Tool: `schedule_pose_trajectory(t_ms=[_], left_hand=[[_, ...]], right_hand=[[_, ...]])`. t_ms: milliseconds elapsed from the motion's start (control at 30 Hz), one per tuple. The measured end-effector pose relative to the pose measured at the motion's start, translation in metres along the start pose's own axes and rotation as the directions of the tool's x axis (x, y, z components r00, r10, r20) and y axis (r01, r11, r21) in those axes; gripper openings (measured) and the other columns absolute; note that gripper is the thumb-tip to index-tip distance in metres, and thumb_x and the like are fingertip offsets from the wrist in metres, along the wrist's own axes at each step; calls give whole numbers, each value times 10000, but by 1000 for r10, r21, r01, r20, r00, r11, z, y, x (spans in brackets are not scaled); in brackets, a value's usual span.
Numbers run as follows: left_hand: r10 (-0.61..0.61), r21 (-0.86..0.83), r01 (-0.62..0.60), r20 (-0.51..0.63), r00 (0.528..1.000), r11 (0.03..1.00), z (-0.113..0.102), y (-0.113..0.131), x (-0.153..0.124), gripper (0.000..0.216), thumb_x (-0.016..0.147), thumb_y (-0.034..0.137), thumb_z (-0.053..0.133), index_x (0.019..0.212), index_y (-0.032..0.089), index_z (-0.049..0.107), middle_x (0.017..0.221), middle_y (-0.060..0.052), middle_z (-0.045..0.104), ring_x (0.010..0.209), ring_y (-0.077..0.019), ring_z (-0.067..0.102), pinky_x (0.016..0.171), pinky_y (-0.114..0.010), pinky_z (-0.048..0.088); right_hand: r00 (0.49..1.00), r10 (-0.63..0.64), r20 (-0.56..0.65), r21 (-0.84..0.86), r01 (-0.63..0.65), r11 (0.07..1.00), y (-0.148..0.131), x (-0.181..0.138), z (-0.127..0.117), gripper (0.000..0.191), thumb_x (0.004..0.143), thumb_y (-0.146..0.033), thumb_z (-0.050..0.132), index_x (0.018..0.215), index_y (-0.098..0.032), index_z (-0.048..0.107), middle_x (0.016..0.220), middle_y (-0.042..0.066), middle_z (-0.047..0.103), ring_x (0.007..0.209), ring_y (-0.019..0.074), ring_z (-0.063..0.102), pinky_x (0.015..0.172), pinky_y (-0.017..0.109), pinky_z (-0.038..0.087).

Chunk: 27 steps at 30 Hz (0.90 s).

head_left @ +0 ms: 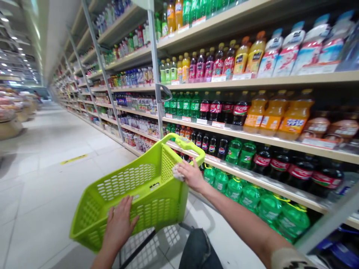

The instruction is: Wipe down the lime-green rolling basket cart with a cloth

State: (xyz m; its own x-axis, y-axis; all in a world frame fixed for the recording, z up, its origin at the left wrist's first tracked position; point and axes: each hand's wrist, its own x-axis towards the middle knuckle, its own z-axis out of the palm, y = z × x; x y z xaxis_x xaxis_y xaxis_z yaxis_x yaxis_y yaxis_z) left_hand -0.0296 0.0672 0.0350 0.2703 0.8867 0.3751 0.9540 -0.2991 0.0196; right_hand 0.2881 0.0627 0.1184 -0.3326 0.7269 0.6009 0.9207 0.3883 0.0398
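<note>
A lime-green plastic shopping basket (134,186) is tipped on its side in front of me, its open mouth facing left. My left hand (119,224) lies flat on the basket's near wall, fingers spread. My right hand (190,173) presses a small whitish cloth (178,172) against the basket's right end, just below its green handle (182,144). The fingers of that hand are closed on the cloth.
Long shelves of bottled drinks (252,112) run along my right, with green bottles (252,194) on the low shelf beside my right arm. A tiled aisle floor (50,168) stretches away to the left. Display stands (11,112) sit at far left. My knee (196,246) is below.
</note>
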Motion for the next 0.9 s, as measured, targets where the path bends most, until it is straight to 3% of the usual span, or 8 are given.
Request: schedule_pose_trajectory(t_ms=[100, 200, 367, 467, 600, 700, 833, 900], left_hand=[[-2, -10, 2, 35, 999, 1000, -4, 7, -2, 565, 728, 276, 421, 1264, 103, 376, 1324, -129, 415, 1247, -247, 325, 1020, -460, 209], [-31, -10, 31, 45, 998, 999, -8, 16, -4, 580, 710, 258, 442, 1269, 119, 376, 1329, -128, 409, 1254, -246, 315, 1022, -464, 208], [-41, -6, 41, 61, 997, 999, -10, 20, -8, 588, 705, 238, 451, 1277, 132, 370, 1347, -114, 386, 1261, -235, 308, 1027, -447, 218], [-38, -11, 39, 83, 996, 999, -14, 17, -11, 587, 707, 219, 448, 1281, 127, 363, 1346, -111, 388, 1258, -225, 316, 1030, -438, 226], [-63, 5, 63, 94, 994, 998, -18, 17, -13, 585, 716, 227, 446, 1282, 106, 359, 1349, -118, 381, 1266, -234, 302, 1033, -441, 218], [-81, 9, 81, 80, 993, 997, -19, 22, -15, 588, 718, 222, 444, 1285, 99, 352, 1355, -123, 371, 1274, -240, 284, 1033, -447, 208], [-93, 8, 92, 69, 993, 996, -21, 29, -19, 598, 716, 215, 442, 1292, 95, 338, 1366, -124, 351, 1282, -244, 264, 1034, -452, 200], [-86, 3, 86, 72, 994, 996, -23, 29, -22, 604, 714, 207, 439, 1297, 96, 329, 1373, -119, 341, 1286, -240, 254, 1038, -446, 198]], right_hand=[[961, 246, -125, -41, -252, 967, 40, -4, -25, 422, 704, -63, 435, 1087, -197, 553, 1231, 67, 523, 1206, 234, 379, 1010, 542, 98], [911, 370, -182, -55, -385, 921, 41, -2, -22, 434, 691, -57, 425, 1088, -178, 552, 1230, 80, 521, 1201, 241, 383, 997, 541, 136], [997, 37, -69, -37, -40, 998, -20, -5, 18, 404, 762, -106, 436, 1137, -228, 525, 1247, 57, 510, 1198, 179, 395, 1026, 449, 152], [998, -25, -59, -55, 22, 998, -13, -7, 12, 396, 768, -122, 442, 1137, -240, 526, 1240, 45, 519, 1194, 183, 399, 1032, 461, 115], [940, 273, -203, -126, -301, 945, 47, -8, -27, 399, 738, -88, 404, 1093, -192, 556, 1201, 77, 546, 1160, 233, 425, 1003, 524, 124], [874, 392, -287, -114, -438, 892, 52, -10, -32, 382, 754, -99, 385, 1088, -178, 554, 1186, 92, 554, 1134, 245, 445, 979, 534, 165], [985, 88, -151, -75, -100, 992, -9, -15, 4, 402, 763, -76, 402, 1117, -210, 538, 1227, 49, 530, 1170, 201, 423, 1008, 458, 171], [993, -53, -103, -64, 47, 997, -29, -18, 16, 397, 773, -86, 415, 1120, -234, 536, 1237, 29, 523, 1180, 185, 415, 1019, 439, 155]])
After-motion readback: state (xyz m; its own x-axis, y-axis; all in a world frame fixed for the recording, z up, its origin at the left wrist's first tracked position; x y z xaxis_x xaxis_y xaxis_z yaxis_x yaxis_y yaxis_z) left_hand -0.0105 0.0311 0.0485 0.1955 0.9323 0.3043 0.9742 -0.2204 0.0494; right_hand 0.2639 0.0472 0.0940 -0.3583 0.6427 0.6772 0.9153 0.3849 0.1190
